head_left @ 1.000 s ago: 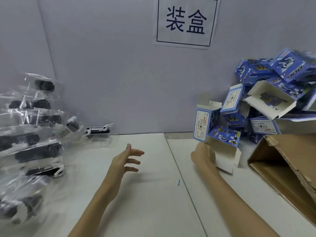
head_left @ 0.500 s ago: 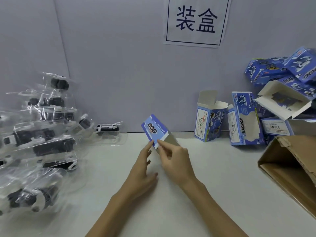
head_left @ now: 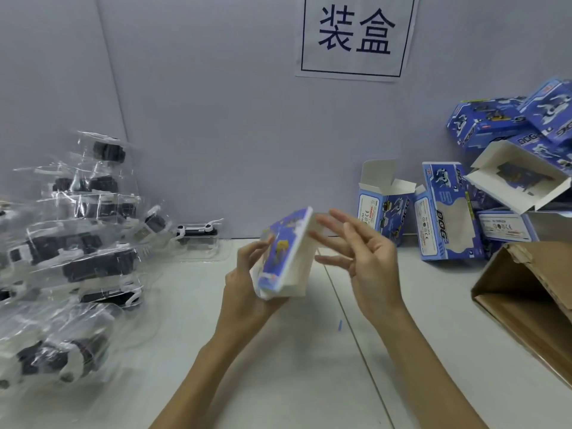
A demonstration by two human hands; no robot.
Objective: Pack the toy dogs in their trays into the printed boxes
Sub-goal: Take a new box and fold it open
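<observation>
A blue printed box (head_left: 286, 255) is held above the middle of the table, tilted, its white inner side facing right. My left hand (head_left: 247, 274) grips it from the left and below. My right hand (head_left: 356, 252) hovers just right of it with fingers spread, fingertips near the box's top edge; whether they touch is blurred. A pile of toy dogs in clear trays (head_left: 71, 243) stands at the left. One tray with a toy dog (head_left: 198, 235) lies alone by the back wall.
Several blue printed boxes (head_left: 445, 215) stand and lie heaped at the right against the wall, one open-topped box (head_left: 383, 202) nearest. A brown cardboard carton (head_left: 532, 292) lies open at the right edge. A paper sign (head_left: 356, 35) hangs on the wall.
The box has passed from my right hand into my left hand and now stands opened out. My right hand has let go and spread its fingers beside it.
</observation>
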